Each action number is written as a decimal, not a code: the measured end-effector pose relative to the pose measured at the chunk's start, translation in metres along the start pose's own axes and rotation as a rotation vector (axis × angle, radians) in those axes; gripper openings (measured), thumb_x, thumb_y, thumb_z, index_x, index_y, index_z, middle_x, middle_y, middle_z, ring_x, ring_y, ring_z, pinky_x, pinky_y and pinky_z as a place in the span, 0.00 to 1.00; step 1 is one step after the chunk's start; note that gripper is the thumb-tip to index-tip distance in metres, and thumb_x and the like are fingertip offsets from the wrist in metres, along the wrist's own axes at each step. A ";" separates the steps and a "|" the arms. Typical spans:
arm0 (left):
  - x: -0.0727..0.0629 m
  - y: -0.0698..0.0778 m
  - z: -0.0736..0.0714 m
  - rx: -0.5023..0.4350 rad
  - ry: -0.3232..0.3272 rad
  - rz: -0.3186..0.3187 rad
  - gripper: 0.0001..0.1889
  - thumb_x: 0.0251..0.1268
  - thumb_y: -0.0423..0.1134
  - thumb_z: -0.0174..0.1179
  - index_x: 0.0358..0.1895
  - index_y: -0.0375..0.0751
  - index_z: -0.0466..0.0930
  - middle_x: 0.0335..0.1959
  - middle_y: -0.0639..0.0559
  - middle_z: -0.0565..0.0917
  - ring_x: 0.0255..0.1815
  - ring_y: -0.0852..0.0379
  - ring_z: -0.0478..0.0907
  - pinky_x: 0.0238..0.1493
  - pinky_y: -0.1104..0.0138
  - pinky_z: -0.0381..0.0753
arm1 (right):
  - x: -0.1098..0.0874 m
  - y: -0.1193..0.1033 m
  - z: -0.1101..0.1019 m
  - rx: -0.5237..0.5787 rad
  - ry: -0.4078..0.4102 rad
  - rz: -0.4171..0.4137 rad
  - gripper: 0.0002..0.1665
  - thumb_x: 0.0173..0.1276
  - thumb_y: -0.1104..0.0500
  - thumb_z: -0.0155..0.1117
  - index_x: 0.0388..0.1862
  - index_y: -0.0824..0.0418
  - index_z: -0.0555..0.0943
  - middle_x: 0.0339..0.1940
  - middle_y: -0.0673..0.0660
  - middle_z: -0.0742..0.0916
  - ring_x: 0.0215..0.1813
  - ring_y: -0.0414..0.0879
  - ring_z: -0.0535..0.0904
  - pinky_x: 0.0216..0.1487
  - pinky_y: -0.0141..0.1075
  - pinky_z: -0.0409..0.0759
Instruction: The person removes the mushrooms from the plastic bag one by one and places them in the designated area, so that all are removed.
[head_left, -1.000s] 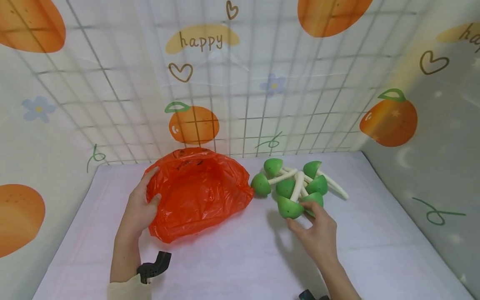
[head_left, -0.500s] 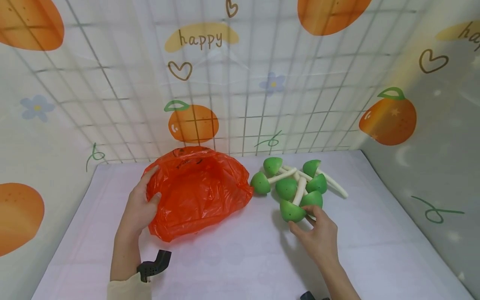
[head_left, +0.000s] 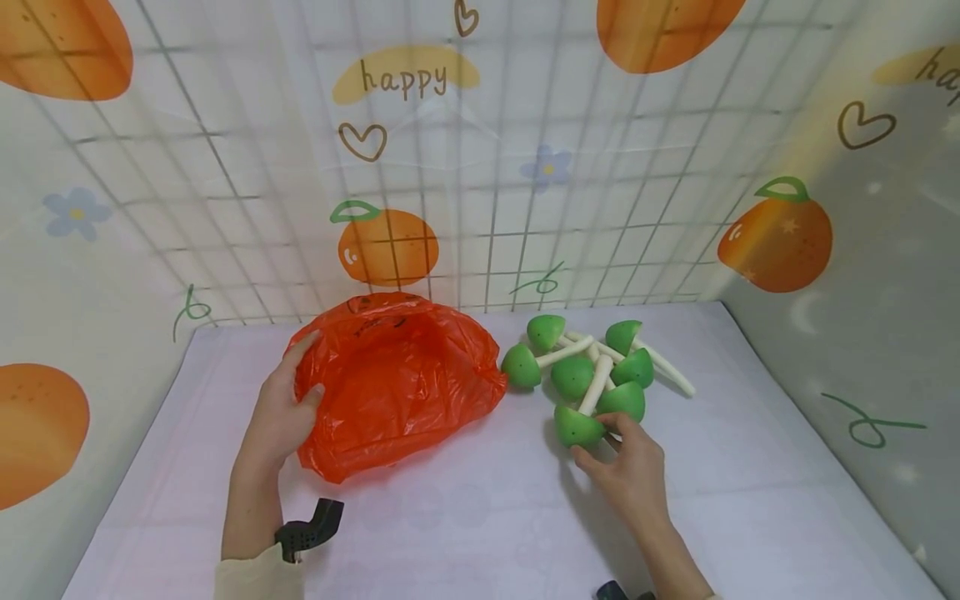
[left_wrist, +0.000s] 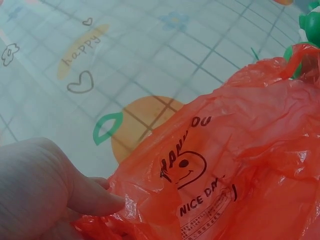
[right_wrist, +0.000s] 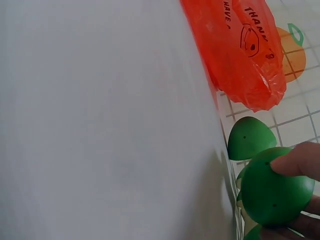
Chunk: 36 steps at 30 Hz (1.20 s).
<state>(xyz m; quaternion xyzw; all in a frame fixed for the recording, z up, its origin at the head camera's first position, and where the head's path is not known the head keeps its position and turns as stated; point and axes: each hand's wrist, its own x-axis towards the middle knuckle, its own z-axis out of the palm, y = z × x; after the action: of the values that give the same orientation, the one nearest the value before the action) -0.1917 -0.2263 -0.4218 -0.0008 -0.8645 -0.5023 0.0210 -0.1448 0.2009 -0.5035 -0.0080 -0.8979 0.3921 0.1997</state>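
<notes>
A red plastic bag (head_left: 405, 392) lies with its mouth spread toward me in the head view. My left hand (head_left: 281, 417) grips its left edge, thumb on the inner side and fingers on the outer side. In the left wrist view the thumb (left_wrist: 95, 197) lies against the printed film. My right hand (head_left: 630, 467) pinches the green cap of a toy mushroom (head_left: 577, 427) between thumb and fingers, its white stem pointing away from me. The right wrist view shows that cap (right_wrist: 275, 187) close up, fingertips on it. More green-capped toy mushrooms (head_left: 573, 377) are heaped just behind it.
The white tabletop (head_left: 450, 542) runs in front of the bag and the mushrooms. A printed curtain (head_left: 465, 167) with oranges and grid lines stands behind, and similar side panels (head_left: 892, 350) flank the table. A dark wrist-camera mount (head_left: 311, 529) sits on the left wrist.
My right hand has drawn the pinched mushroom slightly toward me, away from the heap. My left hand and the bag have stayed in place.
</notes>
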 end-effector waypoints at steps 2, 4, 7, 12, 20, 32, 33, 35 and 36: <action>0.000 0.000 0.000 0.001 -0.002 0.001 0.41 0.77 0.25 0.52 0.87 0.55 0.50 0.85 0.43 0.56 0.82 0.36 0.54 0.71 0.36 0.69 | 0.000 0.001 0.000 -0.009 -0.018 0.007 0.28 0.49 0.71 0.82 0.49 0.70 0.80 0.47 0.67 0.88 0.54 0.68 0.87 0.54 0.53 0.87; -0.001 -0.001 0.000 0.002 -0.002 0.003 0.40 0.77 0.26 0.52 0.87 0.55 0.50 0.85 0.43 0.56 0.82 0.36 0.54 0.71 0.36 0.69 | 0.000 0.001 0.001 -0.019 -0.034 0.015 0.28 0.50 0.70 0.82 0.50 0.70 0.80 0.49 0.68 0.88 0.54 0.69 0.87 0.55 0.53 0.86; -0.001 -0.001 0.001 0.003 -0.002 0.009 0.40 0.77 0.25 0.52 0.87 0.55 0.51 0.85 0.43 0.57 0.82 0.36 0.55 0.70 0.36 0.70 | 0.000 0.000 0.000 -0.029 -0.050 0.028 0.29 0.51 0.70 0.82 0.51 0.71 0.79 0.50 0.69 0.87 0.55 0.69 0.86 0.56 0.54 0.86; -0.001 -0.001 0.001 0.004 -0.002 0.008 0.40 0.77 0.25 0.52 0.87 0.55 0.51 0.85 0.43 0.57 0.82 0.36 0.54 0.70 0.36 0.70 | 0.000 -0.001 -0.001 -0.054 -0.073 0.052 0.30 0.52 0.69 0.82 0.53 0.71 0.79 0.51 0.70 0.87 0.55 0.69 0.86 0.58 0.55 0.85; -0.002 0.000 0.000 0.003 -0.001 0.003 0.40 0.77 0.26 0.53 0.86 0.56 0.52 0.84 0.43 0.58 0.81 0.35 0.56 0.67 0.37 0.74 | 0.000 -0.002 -0.005 -0.090 -0.079 0.043 0.30 0.53 0.66 0.85 0.53 0.69 0.80 0.52 0.69 0.88 0.55 0.68 0.86 0.61 0.58 0.82; -0.001 -0.005 -0.001 0.009 -0.009 0.025 0.40 0.76 0.27 0.55 0.86 0.54 0.54 0.84 0.42 0.59 0.81 0.35 0.56 0.70 0.35 0.70 | 0.003 -0.005 -0.012 -0.095 -0.061 -0.017 0.28 0.53 0.65 0.85 0.52 0.69 0.83 0.49 0.67 0.89 0.54 0.68 0.87 0.58 0.59 0.83; -0.001 -0.006 -0.001 0.006 -0.008 0.024 0.40 0.76 0.27 0.56 0.86 0.54 0.54 0.84 0.42 0.59 0.81 0.35 0.57 0.69 0.35 0.71 | 0.004 -0.005 -0.013 -0.096 -0.061 -0.016 0.28 0.54 0.65 0.85 0.52 0.69 0.83 0.50 0.67 0.89 0.54 0.68 0.87 0.58 0.59 0.83; -0.001 -0.007 -0.001 -0.005 -0.008 0.024 0.39 0.76 0.28 0.56 0.86 0.54 0.55 0.83 0.43 0.60 0.80 0.35 0.58 0.69 0.36 0.72 | 0.005 -0.005 -0.016 -0.095 -0.062 -0.011 0.27 0.56 0.65 0.84 0.52 0.69 0.82 0.51 0.68 0.89 0.55 0.68 0.87 0.59 0.60 0.83; -0.002 -0.007 -0.001 -0.008 -0.007 0.023 0.39 0.76 0.29 0.57 0.85 0.55 0.55 0.83 0.43 0.60 0.80 0.35 0.59 0.68 0.37 0.73 | 0.005 -0.004 -0.017 -0.091 -0.057 -0.013 0.27 0.56 0.65 0.84 0.52 0.69 0.82 0.50 0.68 0.89 0.54 0.68 0.87 0.59 0.60 0.83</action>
<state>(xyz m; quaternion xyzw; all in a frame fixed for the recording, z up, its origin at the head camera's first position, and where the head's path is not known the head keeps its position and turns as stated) -0.1897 -0.2310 -0.4273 -0.0124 -0.8625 -0.5053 0.0235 -0.1428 0.2109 -0.4879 0.0000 -0.9201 0.3497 0.1761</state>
